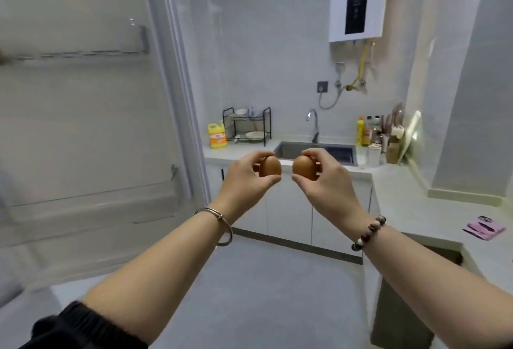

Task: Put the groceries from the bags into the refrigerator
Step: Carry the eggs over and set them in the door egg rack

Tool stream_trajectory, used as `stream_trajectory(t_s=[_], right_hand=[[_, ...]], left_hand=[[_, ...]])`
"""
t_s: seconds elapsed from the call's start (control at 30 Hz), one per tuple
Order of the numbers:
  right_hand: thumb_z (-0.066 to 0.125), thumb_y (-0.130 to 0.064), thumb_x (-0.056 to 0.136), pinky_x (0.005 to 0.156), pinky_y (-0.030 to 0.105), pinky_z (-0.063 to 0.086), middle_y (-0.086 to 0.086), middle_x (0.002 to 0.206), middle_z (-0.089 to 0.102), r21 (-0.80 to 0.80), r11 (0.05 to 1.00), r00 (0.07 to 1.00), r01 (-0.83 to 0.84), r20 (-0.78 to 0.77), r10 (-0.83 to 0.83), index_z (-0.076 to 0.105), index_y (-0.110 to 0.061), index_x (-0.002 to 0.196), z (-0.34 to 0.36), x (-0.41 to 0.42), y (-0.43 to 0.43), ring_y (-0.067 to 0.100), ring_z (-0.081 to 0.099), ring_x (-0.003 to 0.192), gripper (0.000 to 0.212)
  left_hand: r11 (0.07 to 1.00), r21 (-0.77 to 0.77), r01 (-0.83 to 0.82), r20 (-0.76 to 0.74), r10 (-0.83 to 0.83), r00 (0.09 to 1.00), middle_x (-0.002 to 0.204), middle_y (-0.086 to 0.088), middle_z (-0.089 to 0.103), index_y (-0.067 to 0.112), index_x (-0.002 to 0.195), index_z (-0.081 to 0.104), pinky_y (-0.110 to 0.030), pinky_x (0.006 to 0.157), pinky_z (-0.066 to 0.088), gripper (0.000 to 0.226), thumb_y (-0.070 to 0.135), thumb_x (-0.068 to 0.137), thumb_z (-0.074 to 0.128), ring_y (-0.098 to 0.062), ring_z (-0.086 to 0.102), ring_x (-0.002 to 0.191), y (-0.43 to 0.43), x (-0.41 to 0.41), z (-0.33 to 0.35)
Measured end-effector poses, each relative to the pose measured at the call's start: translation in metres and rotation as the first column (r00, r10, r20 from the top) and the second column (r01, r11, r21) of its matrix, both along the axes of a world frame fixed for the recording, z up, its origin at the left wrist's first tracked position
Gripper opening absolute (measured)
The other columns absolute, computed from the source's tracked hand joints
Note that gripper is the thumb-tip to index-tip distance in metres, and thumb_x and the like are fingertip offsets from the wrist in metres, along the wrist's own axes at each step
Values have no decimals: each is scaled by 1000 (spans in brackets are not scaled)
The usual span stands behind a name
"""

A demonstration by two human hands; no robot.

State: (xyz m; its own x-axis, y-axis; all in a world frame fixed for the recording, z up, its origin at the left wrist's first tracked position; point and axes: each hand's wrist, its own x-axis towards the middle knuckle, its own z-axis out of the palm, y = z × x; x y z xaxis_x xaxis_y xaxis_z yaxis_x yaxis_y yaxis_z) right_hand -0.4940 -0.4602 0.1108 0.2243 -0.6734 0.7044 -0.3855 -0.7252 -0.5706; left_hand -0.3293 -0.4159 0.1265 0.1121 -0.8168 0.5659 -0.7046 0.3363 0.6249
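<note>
Two smooth brown oval eggs [270, 170] [304, 171], one pinched in each hand [247, 179] [327, 182], await carrying to the open white refrigerator door [83, 126] at nine o'clock; gentle placement needed.

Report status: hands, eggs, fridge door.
Hands: left hand holds left egg; right hand holds right egg. Eggs apart, mid-air, not yet stored. Open refrigerator door at left, nothing blocking.

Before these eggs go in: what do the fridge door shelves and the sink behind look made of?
Upper door shelf: probably clear plastic; the white door shows through it and its rim glints. The lower door shelf looks the same. Sink: likely brushed stainless steel, grey with a dull sheen. Left egg and right egg: brown, matt shell.
</note>
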Motion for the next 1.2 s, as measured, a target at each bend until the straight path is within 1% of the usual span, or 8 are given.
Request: stream_trajectory(t_s=[0.17, 0.37, 0.53, 0.77, 0.87, 1.03, 1.13, 1.2], right_hand=[[78, -15, 75, 71, 11, 47, -6, 95, 59, -82, 982, 974, -173, 135, 183, 59, -15, 108, 34, 96, 17, 12, 58, 84, 39], [78, -18, 75, 70, 20, 52, -11, 92, 57, -208, 920, 909, -331, 191, 371, 59, -14, 109, 82, 178, 35, 13, 61, 82, 38], [79, -18, 73, 72, 32, 55, -11, 92, 58, -380, 837, 853, -394, 189, 487, 59, -14, 110, 142, 234, 39, 12, 61, 79, 42], [79, -29, 72, 72, 18, 47, -12, 92, 61, -575, 743, 841, -343, 165, 516, 60, -17, 109, 229, 285, 34, 7, 56, 79, 44], [78, -33, 73, 72, 25, 47, -11, 90, 60, -540, 766, 873, -348, 112, 476, 58, -20, 110, 252, 306, 32, 12, 56, 79, 44], [78, -37, 72, 66, 22, 44, -12, 86, 57, -430, 826, 903, -366, 51, 427, 58, -26, 105, 271, 337, 29, 11, 56, 75, 40], [78, -35, 70, 59, 19, 43, -11, 87, 58, -243, 889, 921, -387, -52, 387, 59, -22, 95, 286, 354, 31, 4, 56, 72, 34], [77, -28, 69, 56, 20, 49, -5, 78, 66, -105, 902, 903, -419, -148, 403, 63, -16, 91, 294, 365, 37, 7, 62, 61, 29]], left_hand=[[980, -114, -165, -36, 162, 986, 102, 10, 64, 23, 111, 63, -18, 80, 52, 40, 17, 74, 78, -8, 61, 93, 50, 83, 39], [928, -237, -288, -53, 284, 957, 100, 17, 62, 23, 113, 62, -16, 80, 52, 42, 13, 74, 78, -6, 61, 93, 93, 145, 87], [859, -400, -320, 47, 368, 928, 106, 9, 64, 21, 112, 63, -27, 82, 55, 42, 11, 74, 78, -7, 60, 99, 107, 184, 135], [742, -586, -326, 75, 451, 889, 104, 12, 61, 33, 106, 56, -19, 83, 53, 42, 12, 76, 76, -9, 60, 101, 108, 233, 212], [718, -614, -327, 74, 465, 882, 106, 7, 61, 30, 107, 56, -20, 83, 53, 41, 12, 77, 76, -11, 60, 101, 105, 255, 228], [724, -608, -326, 122, 490, 863, 105, 9, 60, 24, 113, 59, -16, 82, 52, 42, 12, 77, 76, -8, 58, 98, 113, 295, 243], [757, -555, -344, 154, 501, 852, 100, 13, 58, 26, 113, 59, -11, 79, 48, 40, 15, 78, 75, -6, 57, 93, 124, 320, 254], [795, -488, -361, 145, 482, 864, 97, 9, 60, 29, 106, 60, -17, 80, 50, 34, 17, 77, 75, -10, 59, 90, 130, 339, 260]])
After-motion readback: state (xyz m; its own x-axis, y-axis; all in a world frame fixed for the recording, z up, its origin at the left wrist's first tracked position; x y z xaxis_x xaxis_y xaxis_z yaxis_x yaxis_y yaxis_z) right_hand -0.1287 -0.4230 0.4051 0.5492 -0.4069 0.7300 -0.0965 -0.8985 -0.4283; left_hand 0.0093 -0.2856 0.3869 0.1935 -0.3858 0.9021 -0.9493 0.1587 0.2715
